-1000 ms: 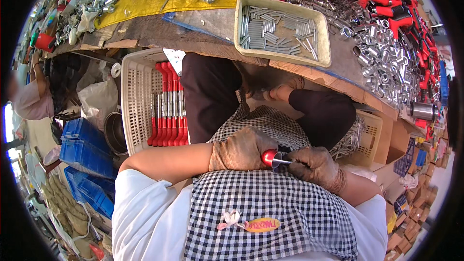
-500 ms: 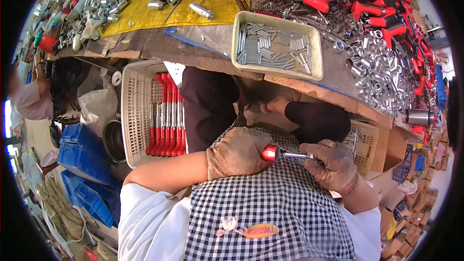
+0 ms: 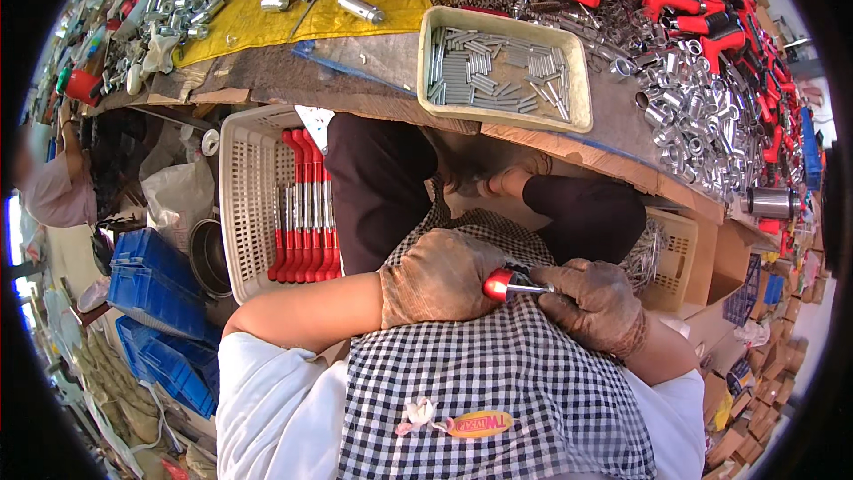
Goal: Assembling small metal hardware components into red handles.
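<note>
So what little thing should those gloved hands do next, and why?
Maybe the right hand should ease the metal rod gently toward the red piece: some rod shows between them, and the left hand grips that piece.

Workbench (image 3: 395,58) — yellow sheet (image 3: 324,24), tray (image 3: 506,118) (shallow, cream), heaped metal collars (image 3: 697,120).
</note>
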A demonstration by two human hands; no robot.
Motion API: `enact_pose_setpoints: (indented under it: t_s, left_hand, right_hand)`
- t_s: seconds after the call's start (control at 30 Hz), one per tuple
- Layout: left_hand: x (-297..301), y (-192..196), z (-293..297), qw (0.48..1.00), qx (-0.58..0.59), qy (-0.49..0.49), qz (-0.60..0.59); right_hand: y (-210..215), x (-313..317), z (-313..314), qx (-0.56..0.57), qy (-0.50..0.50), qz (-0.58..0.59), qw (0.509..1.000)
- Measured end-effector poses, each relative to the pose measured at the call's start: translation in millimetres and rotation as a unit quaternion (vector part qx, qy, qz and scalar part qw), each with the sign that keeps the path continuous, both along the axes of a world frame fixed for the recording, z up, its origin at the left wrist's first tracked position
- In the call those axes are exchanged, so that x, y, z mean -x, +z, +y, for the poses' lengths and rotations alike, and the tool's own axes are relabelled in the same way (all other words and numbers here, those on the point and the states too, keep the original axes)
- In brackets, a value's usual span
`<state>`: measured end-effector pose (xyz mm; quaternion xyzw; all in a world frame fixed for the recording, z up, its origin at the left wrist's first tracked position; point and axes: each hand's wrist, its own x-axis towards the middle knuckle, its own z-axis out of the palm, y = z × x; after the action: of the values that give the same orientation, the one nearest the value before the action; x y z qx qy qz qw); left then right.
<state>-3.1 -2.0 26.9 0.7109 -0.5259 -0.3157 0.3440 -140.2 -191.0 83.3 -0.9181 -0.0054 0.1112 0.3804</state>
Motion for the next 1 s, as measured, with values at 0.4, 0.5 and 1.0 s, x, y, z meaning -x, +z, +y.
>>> enact_pose_setpoints:
  t_s: [0.4, 0.5, 1.0]
  left_hand:
    - [-1, -9, 1, 0.995, -0.022, -0.015, 0.097]
    - [-1, -8, 0, 0.981, -0.018, 0.001, 0.191]
    - [0, -27, 5, 0.935, 0.009, 0.045, 0.352]
  right_hand:
    - [6, -4, 4, 0.024, -0.001, 0.020, 1.000]
    - [13, -6, 1, 0.031, -0.019, 0.014, 0.999]
    - [22, -15, -1, 0.010, -0.063, -0.030, 0.998]
